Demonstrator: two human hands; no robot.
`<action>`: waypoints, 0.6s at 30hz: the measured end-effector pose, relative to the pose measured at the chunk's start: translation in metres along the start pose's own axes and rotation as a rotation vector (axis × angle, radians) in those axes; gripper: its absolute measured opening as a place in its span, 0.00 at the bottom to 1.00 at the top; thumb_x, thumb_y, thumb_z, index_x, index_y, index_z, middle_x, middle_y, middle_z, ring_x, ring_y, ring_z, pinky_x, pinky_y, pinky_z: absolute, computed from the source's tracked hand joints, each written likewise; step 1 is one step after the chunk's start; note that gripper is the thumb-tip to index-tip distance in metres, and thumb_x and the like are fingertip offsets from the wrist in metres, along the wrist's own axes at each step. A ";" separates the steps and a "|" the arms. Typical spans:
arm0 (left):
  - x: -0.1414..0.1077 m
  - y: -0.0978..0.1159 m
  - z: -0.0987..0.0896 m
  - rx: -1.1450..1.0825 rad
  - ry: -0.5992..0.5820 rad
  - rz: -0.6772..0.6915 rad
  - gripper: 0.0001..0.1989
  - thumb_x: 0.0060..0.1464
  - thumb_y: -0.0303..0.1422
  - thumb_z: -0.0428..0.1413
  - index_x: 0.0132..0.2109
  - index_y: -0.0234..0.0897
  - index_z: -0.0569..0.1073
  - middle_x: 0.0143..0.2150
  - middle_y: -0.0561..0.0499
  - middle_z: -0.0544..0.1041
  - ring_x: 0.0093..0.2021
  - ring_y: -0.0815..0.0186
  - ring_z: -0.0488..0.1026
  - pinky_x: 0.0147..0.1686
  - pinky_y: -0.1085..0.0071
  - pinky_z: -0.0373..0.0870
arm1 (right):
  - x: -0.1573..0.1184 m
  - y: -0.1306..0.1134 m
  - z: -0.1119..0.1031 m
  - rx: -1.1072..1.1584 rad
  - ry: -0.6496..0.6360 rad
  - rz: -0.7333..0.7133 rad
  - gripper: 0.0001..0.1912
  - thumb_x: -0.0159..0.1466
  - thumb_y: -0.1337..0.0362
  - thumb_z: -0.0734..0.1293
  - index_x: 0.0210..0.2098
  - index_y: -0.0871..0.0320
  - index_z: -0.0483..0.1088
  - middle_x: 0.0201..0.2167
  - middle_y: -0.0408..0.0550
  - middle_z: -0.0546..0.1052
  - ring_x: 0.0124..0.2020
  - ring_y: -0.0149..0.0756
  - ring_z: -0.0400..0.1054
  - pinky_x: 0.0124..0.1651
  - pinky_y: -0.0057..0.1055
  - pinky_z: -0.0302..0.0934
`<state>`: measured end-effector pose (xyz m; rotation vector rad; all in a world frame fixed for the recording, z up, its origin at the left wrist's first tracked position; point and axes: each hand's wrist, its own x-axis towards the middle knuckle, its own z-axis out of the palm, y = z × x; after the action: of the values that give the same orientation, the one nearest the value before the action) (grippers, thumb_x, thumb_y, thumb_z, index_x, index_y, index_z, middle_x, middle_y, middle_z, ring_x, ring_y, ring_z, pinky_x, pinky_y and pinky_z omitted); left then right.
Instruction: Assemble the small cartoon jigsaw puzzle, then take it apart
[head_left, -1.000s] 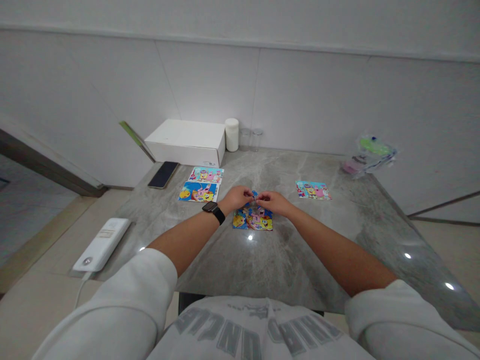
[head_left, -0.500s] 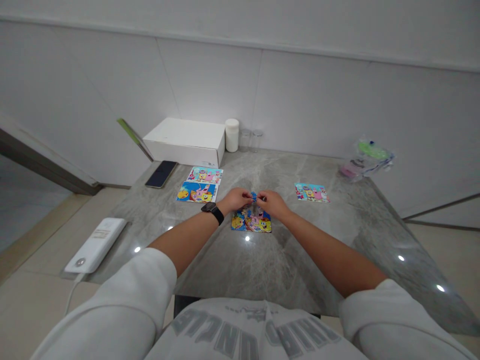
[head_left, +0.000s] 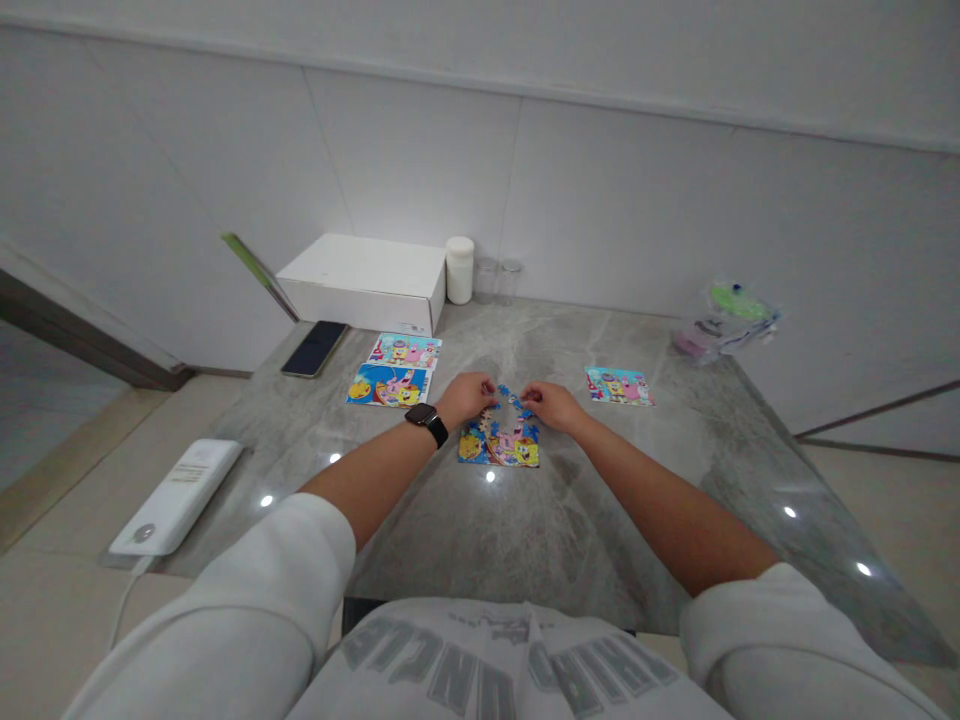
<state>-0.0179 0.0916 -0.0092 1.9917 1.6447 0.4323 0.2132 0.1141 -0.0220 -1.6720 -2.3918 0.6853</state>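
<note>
A partly joined jigsaw puzzle (head_left: 504, 453) with bright cartoon figures lies in front of me. Its lower rows are together, while blue pieces (head_left: 504, 391) stand in a loose outline above a gap of bare table. At the upper left of it is my left hand (head_left: 472, 398), fingers curled in a pinch; whatever is between them is too small to make out. My right hand (head_left: 553, 406) is at the upper right side, thumb and fingertips pinched close to the blue edge pieces. Whether a piece is held there is hidden.
Two picture cards (head_left: 388, 384) (head_left: 405, 350) lie to the left, another card (head_left: 619, 386) to the right. Behind are a phone (head_left: 315, 349), a white box (head_left: 364, 280), a white bottle (head_left: 460, 270) and two glasses (head_left: 510, 282). A plastic bag (head_left: 727, 322) and white power bank (head_left: 180, 495) sit near the edges.
My hands have drawn apart from the blue piece they both pinched at the puzzle's top. More of the loose blue outline now shows between them.
</note>
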 end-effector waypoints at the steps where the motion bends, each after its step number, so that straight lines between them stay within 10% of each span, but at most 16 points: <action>1: 0.000 -0.001 -0.001 0.014 0.011 0.002 0.13 0.55 0.35 0.65 0.46 0.36 0.84 0.39 0.47 0.84 0.39 0.61 0.78 0.43 0.69 0.71 | 0.000 0.001 -0.001 0.003 0.010 0.011 0.10 0.65 0.65 0.71 0.46 0.56 0.80 0.42 0.48 0.84 0.41 0.35 0.76 0.44 0.27 0.63; 9: -0.004 0.005 -0.010 0.070 0.110 0.104 0.12 0.62 0.38 0.59 0.47 0.38 0.84 0.49 0.42 0.81 0.50 0.58 0.76 0.52 0.67 0.70 | 0.000 0.005 -0.019 0.316 -0.016 0.049 0.11 0.62 0.69 0.69 0.45 0.59 0.78 0.38 0.48 0.83 0.38 0.33 0.76 0.42 0.26 0.66; 18: -0.006 0.024 0.005 -0.272 -0.099 0.039 0.13 0.61 0.40 0.60 0.41 0.33 0.82 0.35 0.49 0.82 0.33 0.67 0.74 0.35 0.72 0.69 | -0.003 -0.014 -0.018 0.615 0.034 0.002 0.13 0.61 0.65 0.70 0.45 0.59 0.76 0.39 0.48 0.82 0.39 0.34 0.74 0.44 0.28 0.68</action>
<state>0.0030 0.0815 0.0006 1.8147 1.4074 0.5334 0.2086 0.1129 0.0006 -1.3961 -1.8724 1.2229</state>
